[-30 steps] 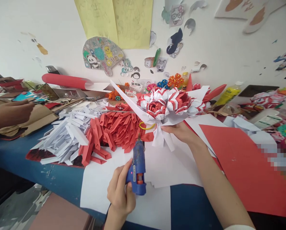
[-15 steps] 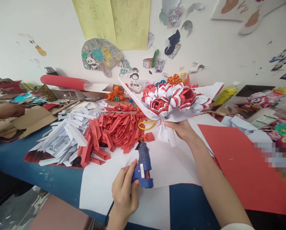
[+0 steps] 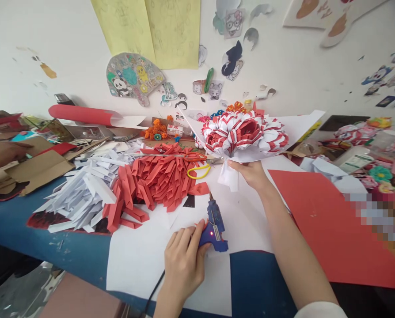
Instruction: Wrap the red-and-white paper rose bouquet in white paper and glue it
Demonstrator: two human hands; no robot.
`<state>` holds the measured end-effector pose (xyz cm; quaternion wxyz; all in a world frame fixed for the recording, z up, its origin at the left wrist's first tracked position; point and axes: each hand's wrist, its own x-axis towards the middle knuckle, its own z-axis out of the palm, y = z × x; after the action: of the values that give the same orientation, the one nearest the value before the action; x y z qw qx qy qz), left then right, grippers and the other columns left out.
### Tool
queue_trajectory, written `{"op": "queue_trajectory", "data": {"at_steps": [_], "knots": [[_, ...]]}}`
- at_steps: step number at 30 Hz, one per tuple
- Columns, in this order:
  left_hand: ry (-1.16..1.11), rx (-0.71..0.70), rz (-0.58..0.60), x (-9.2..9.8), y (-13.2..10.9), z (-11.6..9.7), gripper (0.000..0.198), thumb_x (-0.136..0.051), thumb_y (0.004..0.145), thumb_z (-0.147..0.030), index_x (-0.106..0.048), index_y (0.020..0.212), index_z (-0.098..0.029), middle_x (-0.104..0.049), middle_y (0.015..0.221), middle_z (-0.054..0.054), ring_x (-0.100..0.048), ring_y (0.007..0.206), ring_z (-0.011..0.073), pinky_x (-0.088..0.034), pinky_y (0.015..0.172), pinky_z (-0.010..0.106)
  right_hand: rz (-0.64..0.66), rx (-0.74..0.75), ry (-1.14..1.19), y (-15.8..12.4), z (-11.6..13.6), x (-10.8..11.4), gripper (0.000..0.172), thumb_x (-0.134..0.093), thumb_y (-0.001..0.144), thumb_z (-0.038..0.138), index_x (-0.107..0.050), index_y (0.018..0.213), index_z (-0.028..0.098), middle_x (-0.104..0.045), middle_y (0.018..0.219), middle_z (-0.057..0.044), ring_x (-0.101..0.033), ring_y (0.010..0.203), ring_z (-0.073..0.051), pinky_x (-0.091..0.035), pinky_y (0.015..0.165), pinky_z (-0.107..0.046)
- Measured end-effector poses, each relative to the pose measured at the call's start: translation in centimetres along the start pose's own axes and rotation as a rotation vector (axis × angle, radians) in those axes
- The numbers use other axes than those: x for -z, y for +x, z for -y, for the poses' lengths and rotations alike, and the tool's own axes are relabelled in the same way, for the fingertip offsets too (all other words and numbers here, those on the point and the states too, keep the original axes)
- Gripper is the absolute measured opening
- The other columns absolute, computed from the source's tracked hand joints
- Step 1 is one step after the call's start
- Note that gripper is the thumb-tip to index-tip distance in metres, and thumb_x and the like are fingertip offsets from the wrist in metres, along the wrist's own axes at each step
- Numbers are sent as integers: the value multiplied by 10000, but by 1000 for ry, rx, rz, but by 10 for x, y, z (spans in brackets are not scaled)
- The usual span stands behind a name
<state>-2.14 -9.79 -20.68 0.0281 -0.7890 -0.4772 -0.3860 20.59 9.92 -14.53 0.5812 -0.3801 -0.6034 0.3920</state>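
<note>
My left hand [image 3: 186, 256] is closed round the handle of a blue glue gun [image 3: 215, 223], whose small red light is lit and whose nozzle points away from me. A black cord trails from below that hand. My right hand [image 3: 248, 172] grips the gathered white paper stem of a paper flower bouquet [image 3: 244, 132]. Red and white folded flowers fill it, with white wrapping paper spread around them. Just left of the stem lie scissors with a yellow handle loop [image 3: 199, 171]. White paper [image 3: 144, 260] lies beneath the glue gun.
Piles of folded red paper strips [image 3: 161, 176] and white paper strips [image 3: 81, 190] lie left of centre. A red sheet [image 3: 333, 229] covers the right side. Another person's hand [image 3: 5, 154] is by cardboard [image 3: 40, 170] at far left. Craft flowers [image 3: 381, 174] crowd the right edge.
The glue gun has moved right in my left hand and tilted differently. The bouquet has turned and tipped somewhat in my right hand. The view has shifted slightly.
</note>
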Motion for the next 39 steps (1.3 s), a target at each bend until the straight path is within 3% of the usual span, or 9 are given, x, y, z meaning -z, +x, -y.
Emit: {"op": "queue_trajectory", "data": {"at_steps": [9,21,31,39], "knots": [[113,36,2,-6,8,-4,396,-526,970,-203,-556,1361,-147,-695,1010,96,-595,886,213,-345,866,388,-62,12,18,3,-4,6,306,-828,696,393,-693,907,217,-730,994,-40,-665,970,-249,-513,944,-417],[114,102,-12,4,16,17,348,-484,984,-195,-555,1323,-162,-666,1036,85,-602,920,203,-394,843,345,-118,58,27,8,-10,9,354,-842,664,403,-706,943,231,-740,1032,-32,-670,1005,-263,-521,957,-432],[253,88,98,5,38,25,325,-451,1000,-237,-603,1278,-164,-688,1027,90,-635,893,204,-367,819,359,-121,72,14,10,-12,10,361,-836,666,428,-709,934,223,-741,1025,-43,-665,1016,-273,-515,963,-442],[280,107,161,-5,40,24,293,-438,1004,-242,-616,1215,-146,-687,1030,94,-640,903,218,-374,820,368,-117,69,42,11,-11,10,421,-839,655,438,-705,993,225,-738,995,-43,-666,980,-268,-520,948,-444]]}}
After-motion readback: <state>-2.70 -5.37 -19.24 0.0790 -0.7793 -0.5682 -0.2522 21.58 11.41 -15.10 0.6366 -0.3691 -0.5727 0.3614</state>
